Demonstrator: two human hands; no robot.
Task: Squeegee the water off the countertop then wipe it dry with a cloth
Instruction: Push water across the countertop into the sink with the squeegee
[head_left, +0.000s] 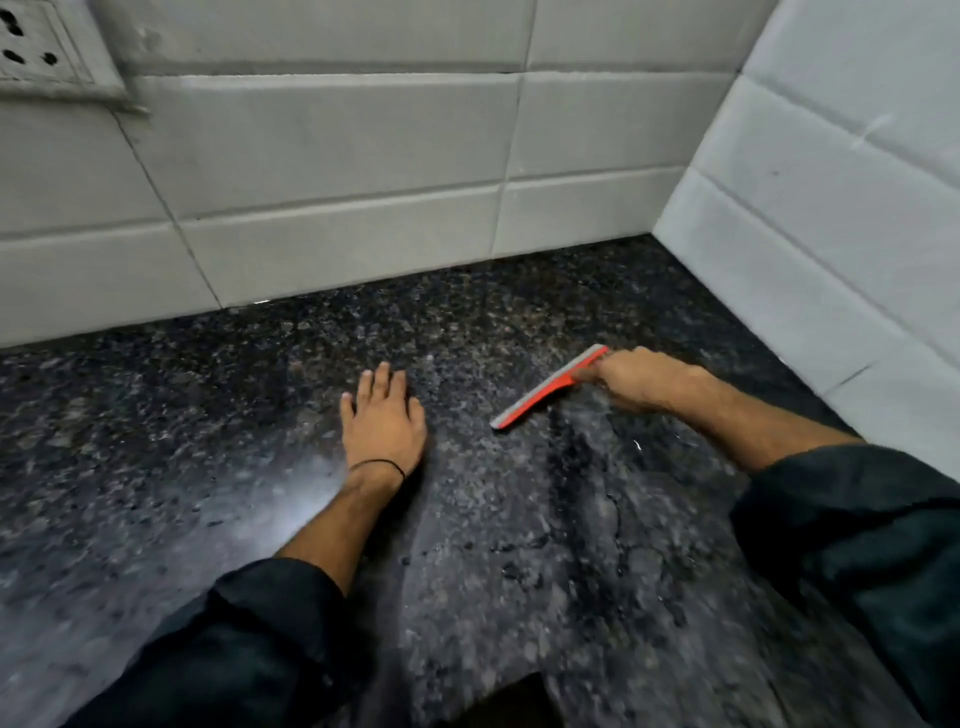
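I see the dark speckled granite desk (260, 415) running back to a wall of white rectangular tiles (337, 156), with a second tiled wall meeting it at the right to form a corner. A white wall socket plate (47, 47) sits at the upper left of the rear wall.

My right hand (634, 376) is closed around the handle of the orange plastic squeegee with a grey blade (550, 387). The grip hides the handle itself. The blade lies diagonally on the desk, its near end toward the left and its far end beside the knuckles, well forward of the rear wall and near the right-hand corner. A wet, streaked band of water (597, 467) shows on the stone below and just beside the blade, running toward the near edge.

My left hand (382, 421) lies flat, palm down, on the desk to the left of the squeegee and apart from it. Its fingers (382, 379) are extended and held close together, pointing at the rear wall. A thin black band (379, 464) circles that wrist. Both forearms emerge from dark rolled sleeves (857, 519).

No cloth appears in view.
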